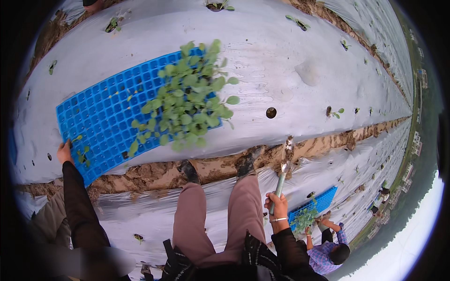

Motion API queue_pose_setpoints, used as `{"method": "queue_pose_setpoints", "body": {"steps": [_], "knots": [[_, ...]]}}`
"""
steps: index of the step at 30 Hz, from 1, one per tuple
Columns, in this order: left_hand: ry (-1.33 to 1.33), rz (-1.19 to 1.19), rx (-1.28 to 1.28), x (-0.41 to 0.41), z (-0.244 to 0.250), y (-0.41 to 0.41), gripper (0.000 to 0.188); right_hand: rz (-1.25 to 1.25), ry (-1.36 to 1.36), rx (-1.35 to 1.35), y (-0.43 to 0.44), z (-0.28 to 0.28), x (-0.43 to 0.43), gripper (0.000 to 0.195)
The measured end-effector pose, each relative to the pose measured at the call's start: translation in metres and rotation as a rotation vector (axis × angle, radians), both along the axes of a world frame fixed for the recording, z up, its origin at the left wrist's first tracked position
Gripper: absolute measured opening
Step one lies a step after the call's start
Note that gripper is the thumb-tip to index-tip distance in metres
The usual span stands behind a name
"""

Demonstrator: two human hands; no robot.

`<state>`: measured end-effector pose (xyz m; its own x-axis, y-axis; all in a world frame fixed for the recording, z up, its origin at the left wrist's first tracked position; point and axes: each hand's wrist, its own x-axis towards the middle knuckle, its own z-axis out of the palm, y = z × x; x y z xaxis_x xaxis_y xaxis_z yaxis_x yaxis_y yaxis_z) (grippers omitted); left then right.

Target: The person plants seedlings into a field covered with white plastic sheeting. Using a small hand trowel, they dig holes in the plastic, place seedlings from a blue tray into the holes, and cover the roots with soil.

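At the near left corner of a blue plastic seedling tray (105, 116), my left hand (65, 153) grips the rim. Leafy green seedlings (191, 95) crowd the tray's right part, while most cells to the left hold no plants. A few small sprigs (83, 154) lie near my left hand. My right hand (277, 205) is closed around the pale handle of a narrow hand trowel (286, 158), whose blade is caked with mud and points away from me. Beyond the blade, a round planting hole (271, 112) is cut in the silvery plastic mulch film (256, 70).
A muddy furrow (214, 172) runs across under my boots (190, 171). Young plants (335, 112) stand in holes along the film-covered beds. At right, a person in a checked shirt (325, 254) works beside another blue tray (327, 200). Someone's trousered leg (52, 219) is close at left.
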<state>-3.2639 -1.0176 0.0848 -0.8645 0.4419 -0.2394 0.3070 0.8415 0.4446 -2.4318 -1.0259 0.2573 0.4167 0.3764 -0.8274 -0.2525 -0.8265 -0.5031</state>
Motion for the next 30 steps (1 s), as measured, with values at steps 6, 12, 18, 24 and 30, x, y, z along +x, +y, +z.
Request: {"method": "queue_pose_setpoints", "body": {"steps": [6,12,18,24,30], "knots": [[0.588,-0.186,0.045,0.004,0.019,-0.040,0.045,0.133,-0.028,-0.024,0.006,-0.022,-0.036,0.006],[-0.246,0.268,0.381,0.238,0.026,-0.066,0.022,0.344,0.046,0.016,0.022,-0.041,-0.052,0.007],[-0.267,0.430,0.180,0.298,-0.059,-0.117,0.013,0.487,0.104,-0.055,0.027,-0.042,-0.073,0.008],[0.153,0.128,0.286,0.262,-0.057,-0.038,0.035,0.520,0.053,-0.054,0.006,-0.048,-0.092,0.007],[0.438,-0.139,0.084,0.243,-0.073,0.018,0.033,0.494,0.050,-0.098,-0.013,-0.046,-0.098,0.010]]}}
